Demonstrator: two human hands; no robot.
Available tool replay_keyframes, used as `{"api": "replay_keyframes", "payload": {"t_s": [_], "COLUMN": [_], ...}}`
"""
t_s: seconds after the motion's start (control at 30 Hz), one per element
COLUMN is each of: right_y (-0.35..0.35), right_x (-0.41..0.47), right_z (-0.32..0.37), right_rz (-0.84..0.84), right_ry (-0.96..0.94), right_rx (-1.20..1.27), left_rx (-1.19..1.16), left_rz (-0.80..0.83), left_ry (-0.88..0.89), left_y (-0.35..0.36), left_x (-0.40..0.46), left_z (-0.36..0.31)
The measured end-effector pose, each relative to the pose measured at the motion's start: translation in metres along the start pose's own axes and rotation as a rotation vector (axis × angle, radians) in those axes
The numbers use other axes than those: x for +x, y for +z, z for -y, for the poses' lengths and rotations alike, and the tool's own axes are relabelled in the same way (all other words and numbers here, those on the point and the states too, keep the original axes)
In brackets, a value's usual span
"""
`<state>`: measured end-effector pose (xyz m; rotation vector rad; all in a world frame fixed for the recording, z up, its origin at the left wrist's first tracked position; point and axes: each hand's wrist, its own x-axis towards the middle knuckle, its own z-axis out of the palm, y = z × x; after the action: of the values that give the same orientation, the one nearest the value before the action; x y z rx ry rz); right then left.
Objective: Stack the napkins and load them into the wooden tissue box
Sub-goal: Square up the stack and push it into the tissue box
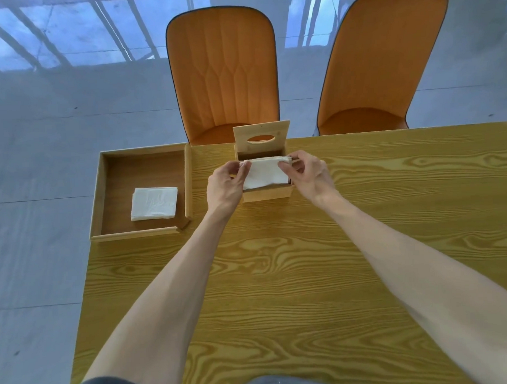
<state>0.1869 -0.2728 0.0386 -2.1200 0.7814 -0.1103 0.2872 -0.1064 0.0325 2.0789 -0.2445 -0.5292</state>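
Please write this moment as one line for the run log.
phase: loading | left hand + right hand: hold napkin stack over open wooden tissue box | lid: up | tray: napkins left

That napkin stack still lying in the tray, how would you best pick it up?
Take the napkin stack by its two opposite side edges, coming from above. It lies flat in the tray, whose raised walls block a sideways approach, and pinching both edges keeps the sheets together.

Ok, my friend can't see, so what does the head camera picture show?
Two bare hands, left hand and right hand, hold a white napkin stack over the open wooden tissue box. More napkins lie in a wooden tray to the left.
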Motion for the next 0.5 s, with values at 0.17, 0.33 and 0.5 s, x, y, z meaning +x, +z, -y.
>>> {"api": "replay_keyframes", "payload": {"t_s": [0.17, 0.33, 0.5], "right_y": [0.012, 0.019, 0.026], "right_x": [0.009, 0.016, 0.021], "right_z": [0.002, 0.003, 0.010], "right_rz": [-0.113, -0.158, -0.232], "right_ry": [0.010, 0.091, 0.122], "right_rx": [-0.137, -0.225, -0.217], "left_rx": [0.218, 0.379, 0.298], "left_rz": [-0.136, -0.164, -0.226], "left_ry": [0.000, 0.002, -0.004], "left_y": [0.009, 0.016, 0.023], "left_x": [0.006, 0.012, 0.008], "left_z": [-0.006, -0.003, 0.002]}}
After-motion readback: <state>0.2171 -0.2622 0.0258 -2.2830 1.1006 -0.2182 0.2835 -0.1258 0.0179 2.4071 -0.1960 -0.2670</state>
